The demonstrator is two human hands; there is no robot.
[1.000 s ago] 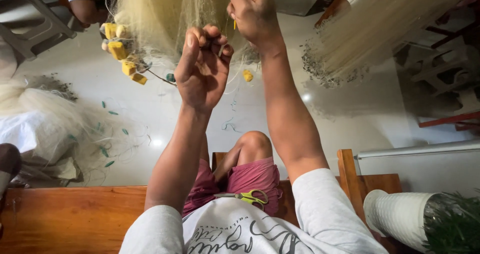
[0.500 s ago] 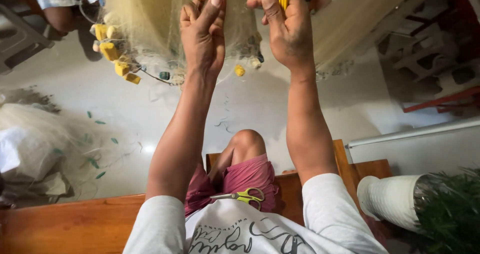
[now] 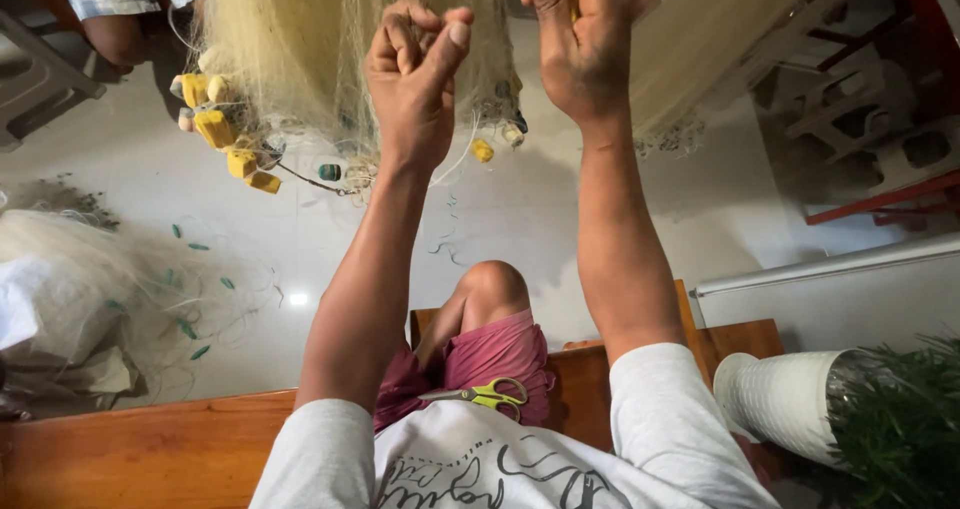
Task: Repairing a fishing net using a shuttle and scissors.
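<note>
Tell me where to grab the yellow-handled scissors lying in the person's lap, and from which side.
Judging by their pose, take the scissors by the yellow handle loops, at the end nearer the right arm. They lie flat across the lap with the closed blades pointing toward the left arm, so coming in from above on the loop end looks safest, fingers away from the tips.

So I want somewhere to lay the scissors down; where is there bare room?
Bare pale floor lies between the raised knee and the hanging cream fishing net. The wooden bench is bare on the left. The heaped white netting crowds the far left; both hands work at the net.
</note>
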